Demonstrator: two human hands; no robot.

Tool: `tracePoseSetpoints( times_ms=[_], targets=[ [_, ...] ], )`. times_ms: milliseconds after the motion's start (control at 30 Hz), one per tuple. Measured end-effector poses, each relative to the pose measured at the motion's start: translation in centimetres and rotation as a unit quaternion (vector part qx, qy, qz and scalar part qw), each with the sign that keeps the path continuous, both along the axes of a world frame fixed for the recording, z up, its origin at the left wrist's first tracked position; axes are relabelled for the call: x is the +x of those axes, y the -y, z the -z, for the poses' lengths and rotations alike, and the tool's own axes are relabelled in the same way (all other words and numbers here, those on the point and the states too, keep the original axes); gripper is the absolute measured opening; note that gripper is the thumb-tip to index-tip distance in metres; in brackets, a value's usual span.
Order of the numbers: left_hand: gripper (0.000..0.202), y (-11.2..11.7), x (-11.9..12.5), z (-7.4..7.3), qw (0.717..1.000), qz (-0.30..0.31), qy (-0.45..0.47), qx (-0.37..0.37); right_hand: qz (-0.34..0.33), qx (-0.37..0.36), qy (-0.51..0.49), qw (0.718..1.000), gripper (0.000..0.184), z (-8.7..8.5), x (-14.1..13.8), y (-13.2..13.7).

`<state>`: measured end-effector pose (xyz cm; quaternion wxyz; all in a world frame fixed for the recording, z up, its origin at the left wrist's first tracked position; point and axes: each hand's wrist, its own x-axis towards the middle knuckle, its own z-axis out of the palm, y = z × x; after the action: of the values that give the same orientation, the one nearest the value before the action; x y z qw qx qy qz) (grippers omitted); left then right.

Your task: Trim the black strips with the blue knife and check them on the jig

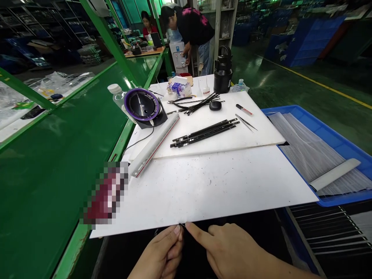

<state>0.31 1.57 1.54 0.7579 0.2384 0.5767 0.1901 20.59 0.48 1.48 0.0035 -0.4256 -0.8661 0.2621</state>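
At the near edge of the white board (215, 182), my left hand (162, 252) is closed in a pinch, thumb against curled fingers. A thin, tiny sliver of something shows at its fingertips, too small to name. My right hand (229, 248) meets it from the right, its index fingertip at the sliver's other end. That hand's remaining fingers are curled and its thumb is hidden. Beyond both hands, several black strips (205, 133) lie bundled on a white foam slab (252, 133). Tweezers (246, 123) rest to the right of the strips.
A long white bar (155, 145) lies slantwise at left, near a round purple-rimmed fan (142, 104) and a plastic bottle (116, 95). Pliers (181, 100), a black case (215, 105) and a black flask (223, 75) stand farther back. A blue crate (322, 124) is at right. A person (197, 29) bends by a water dispenser.
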Motion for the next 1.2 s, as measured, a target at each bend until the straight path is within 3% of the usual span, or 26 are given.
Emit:
tracePoseSetpoints(
  times_ms=[233,433,600,967,1200],
  targets=[
    [0.049,0.1,0.0,0.1,1.000,-0.009,0.001,0.014,0.015,0.027,0.027,0.999,0.074,0.5,-0.4,0.6],
    [0.046,0.1,-0.2,0.3,1.000,0.005,0.003,0.013,0.027,-0.012,-0.066,0.997,0.063,0.7,0.2,0.5],
    [0.046,0.2,0.2,0.2,1.000,0.000,0.001,0.027,0.027,-0.010,-0.065,0.997,0.067,0.8,0.2,0.7],
    [0.045,0.3,-0.3,0.7,1.000,-0.010,0.007,0.018,0.032,0.032,0.039,0.998,0.072,0.7,-0.8,1.3],
    [0.041,0.2,-0.9,1.1,1.000,0.000,0.021,0.022,0.045,0.003,-0.052,0.998,0.065,1.2,-0.4,1.5]
  ],
)
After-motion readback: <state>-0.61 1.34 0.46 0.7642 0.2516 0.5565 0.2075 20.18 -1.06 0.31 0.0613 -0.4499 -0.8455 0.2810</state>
